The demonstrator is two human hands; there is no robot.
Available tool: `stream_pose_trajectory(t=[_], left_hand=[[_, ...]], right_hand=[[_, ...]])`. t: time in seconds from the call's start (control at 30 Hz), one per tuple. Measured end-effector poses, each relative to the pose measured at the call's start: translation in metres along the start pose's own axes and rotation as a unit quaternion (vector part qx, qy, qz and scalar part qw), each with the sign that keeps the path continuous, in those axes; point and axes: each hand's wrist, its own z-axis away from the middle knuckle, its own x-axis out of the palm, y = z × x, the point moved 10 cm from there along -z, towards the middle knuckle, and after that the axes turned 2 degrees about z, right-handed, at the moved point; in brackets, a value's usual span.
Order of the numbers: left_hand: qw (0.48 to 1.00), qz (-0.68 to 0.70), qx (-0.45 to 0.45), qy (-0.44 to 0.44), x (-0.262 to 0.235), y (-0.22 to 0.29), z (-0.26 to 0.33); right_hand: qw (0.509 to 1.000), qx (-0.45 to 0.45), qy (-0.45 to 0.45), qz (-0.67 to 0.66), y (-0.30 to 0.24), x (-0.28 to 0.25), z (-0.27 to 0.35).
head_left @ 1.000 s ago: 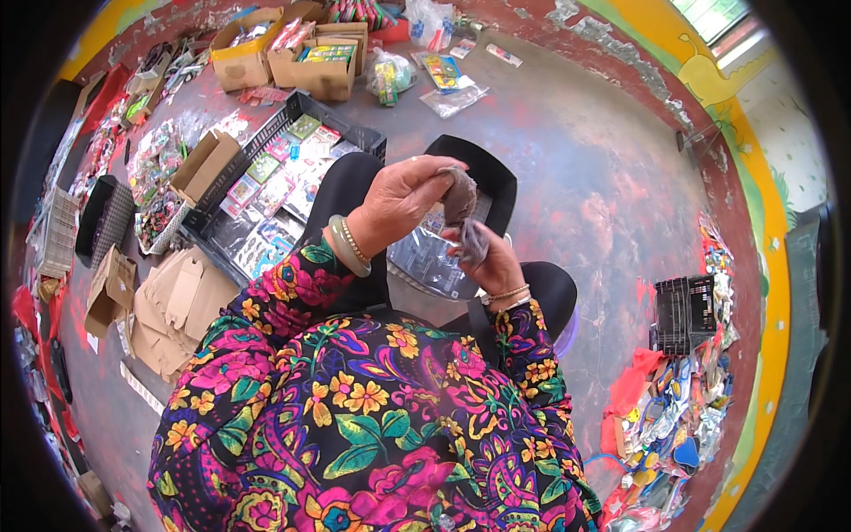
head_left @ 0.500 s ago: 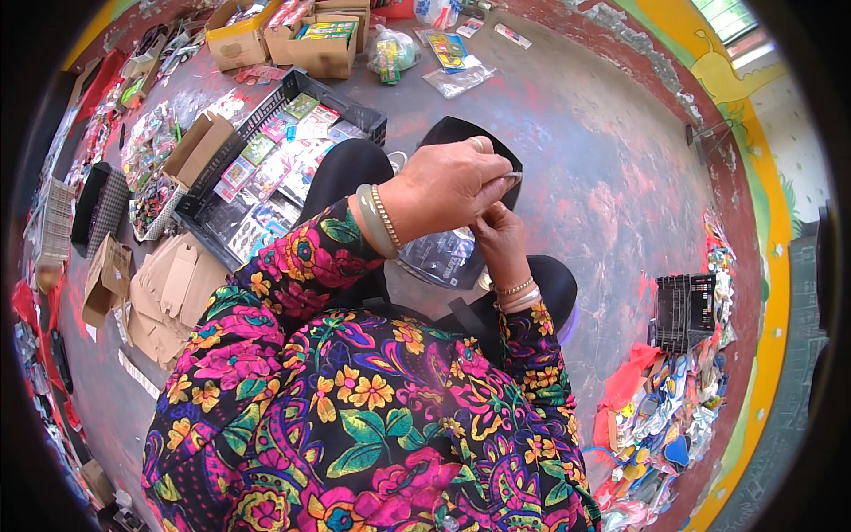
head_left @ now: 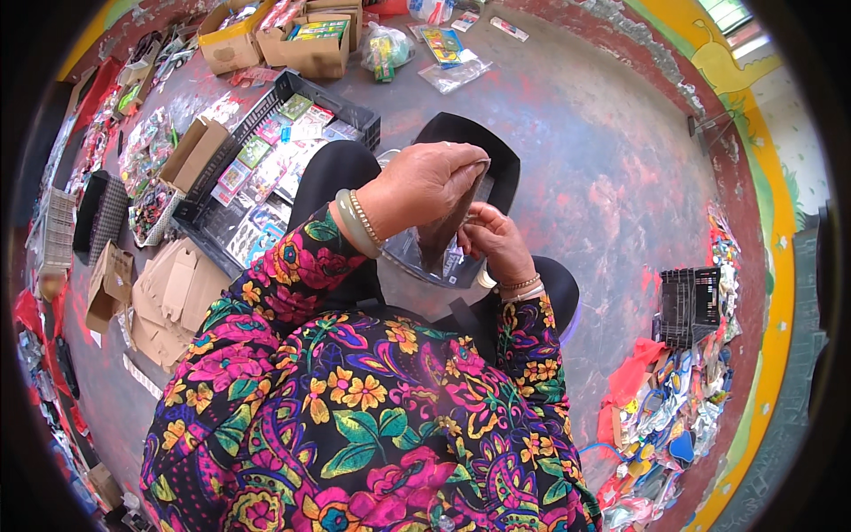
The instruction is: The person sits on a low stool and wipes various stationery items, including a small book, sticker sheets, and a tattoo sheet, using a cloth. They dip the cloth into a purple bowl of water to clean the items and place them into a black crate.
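Note:
My left hand (head_left: pixel 421 186) is raised over my lap, its fingers pinched on the top edge of a thin, dark translucent pouch or sheet (head_left: pixel 441 232) that hangs down from it. My right hand (head_left: pixel 499 241) is lower and to the right, fingers bent close to the pouch's side; whether they grip it is hard to see. Beneath both hands a black container (head_left: pixel 503 160) with a raised back stands between my knees. Clear, shiny plastic with white print (head_left: pixel 452 266) shows at its near side, partly hidden by the pouch.
Left of my knee lies a black crate (head_left: pixel 199 208) of flat colourful packs. Flattened cardboard (head_left: pixel 177 297) and open cartons (head_left: pixel 310 53) are farther left and back. A bagged bundle (head_left: pixel 386 51) rests on the far floor. At right, a black basket (head_left: pixel 689 306) stands by a heap of packaging (head_left: pixel 660 417).
My left hand has shifted slightly left and turned, bringing the dark pouch into view below it. My right hand has separated from the left and moved a little lower.

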Motion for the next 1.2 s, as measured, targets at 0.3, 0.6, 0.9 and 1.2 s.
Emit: stream_pose_trajectory(t=[0.3,0.6,0.9,1.2], left_hand=[[0.997,0.039,-0.01,0.073,-0.01,-0.007,0.002],[0.967,-0.154,0.184,0.087,-0.02,0.044,0.004],[0.955,0.034,0.272,-0.117,0.054,0.102,0.025],[0.924,0.066,0.259,-0.275,0.109,0.081,0.071]], right_hand=[[0.979,0.091,-0.11,0.143,0.042,0.012,-0.005],[0.866,-0.121,0.348,0.338,0.021,-0.109,-0.009],[0.864,-0.306,0.35,-0.19,-0.026,-0.099,0.029],[0.938,-0.256,0.212,0.1,-0.065,-0.031,0.025]])
